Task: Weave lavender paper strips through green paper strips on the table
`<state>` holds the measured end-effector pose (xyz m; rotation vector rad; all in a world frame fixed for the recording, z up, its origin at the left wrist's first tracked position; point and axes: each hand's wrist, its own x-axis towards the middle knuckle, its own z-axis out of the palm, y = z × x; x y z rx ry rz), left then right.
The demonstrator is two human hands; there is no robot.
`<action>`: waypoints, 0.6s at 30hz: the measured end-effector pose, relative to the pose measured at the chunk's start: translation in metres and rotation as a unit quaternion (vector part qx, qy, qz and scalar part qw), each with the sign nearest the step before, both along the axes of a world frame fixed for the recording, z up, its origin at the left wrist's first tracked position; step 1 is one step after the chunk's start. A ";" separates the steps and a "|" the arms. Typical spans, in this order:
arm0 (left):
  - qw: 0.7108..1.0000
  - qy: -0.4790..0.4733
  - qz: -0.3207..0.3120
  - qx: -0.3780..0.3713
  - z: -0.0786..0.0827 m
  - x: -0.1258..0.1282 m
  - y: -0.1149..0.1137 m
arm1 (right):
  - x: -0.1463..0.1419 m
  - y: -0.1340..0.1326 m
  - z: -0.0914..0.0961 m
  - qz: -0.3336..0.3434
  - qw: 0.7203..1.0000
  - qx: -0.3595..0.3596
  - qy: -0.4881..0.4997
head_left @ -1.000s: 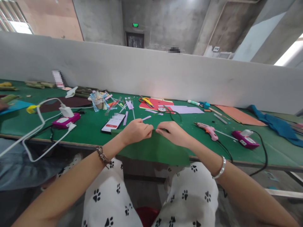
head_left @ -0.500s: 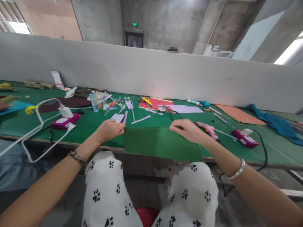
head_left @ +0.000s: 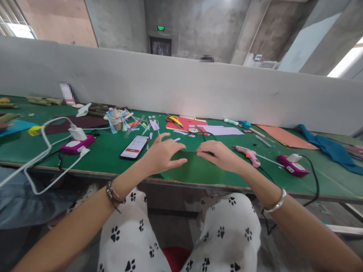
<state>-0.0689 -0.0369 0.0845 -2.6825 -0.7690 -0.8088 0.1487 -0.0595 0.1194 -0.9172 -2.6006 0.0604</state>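
Green sheet (head_left: 195, 172) now flat beneath fingers (head_left: 178, 162)

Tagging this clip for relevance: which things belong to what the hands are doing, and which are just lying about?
In hand: left hand and right hand, both at the green sheet.
Lying about: phone, pink glue gun, scissors, blue cloth.

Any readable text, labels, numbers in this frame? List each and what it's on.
No text is legible.
sign over the door: lit green, too small to read.
phone screen: text too small to read.
card by the wall: blurred out.
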 end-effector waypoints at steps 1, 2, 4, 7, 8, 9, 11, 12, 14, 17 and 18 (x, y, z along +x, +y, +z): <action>0.999 0.028 -0.013 -0.035 0.000 0.004 0.000 | 0.000 -0.001 0.001 0.000 1.000 0.005 -0.003; 0.997 0.048 -0.017 -0.062 0.000 0.006 0.001 | -0.001 -0.002 0.001 -0.002 1.000 0.011 -0.006; 0.994 0.066 -0.014 -0.090 0.001 0.011 0.001 | -0.002 -0.004 -0.001 -0.012 0.999 0.031 -0.010; 0.993 0.051 -0.028 -0.105 0.003 0.018 -0.003 | -0.009 -0.005 -0.007 -0.023 0.997 0.075 -0.011; 0.992 0.042 -0.036 -0.113 0.005 0.019 -0.006 | -0.011 -0.005 -0.009 -0.022 0.996 0.091 -0.010; 0.991 0.030 -0.043 -0.124 0.007 0.020 -0.008 | -0.014 -0.005 -0.010 -0.021 0.994 0.104 -0.009; 0.986 0.002 -0.055 -0.155 0.010 0.021 -0.012 | -0.018 -0.004 -0.012 -0.019 0.992 0.127 0.000; 0.983 -0.011 -0.061 -0.174 0.012 0.020 -0.014 | -0.018 -0.003 -0.013 -0.019 0.991 0.136 0.006; 0.974 -0.028 -0.074 -0.211 0.015 0.016 -0.016 | -0.017 -0.003 -0.012 -0.019 0.988 0.151 0.013; 0.964 -0.034 -0.085 -0.251 0.017 0.005 -0.015 | -0.008 -0.004 -0.010 -0.031 0.986 0.164 0.008; 0.961 -0.033 -0.088 -0.261 0.017 0.001 -0.014 | -0.003 -0.004 -0.009 -0.038 0.986 0.161 0.003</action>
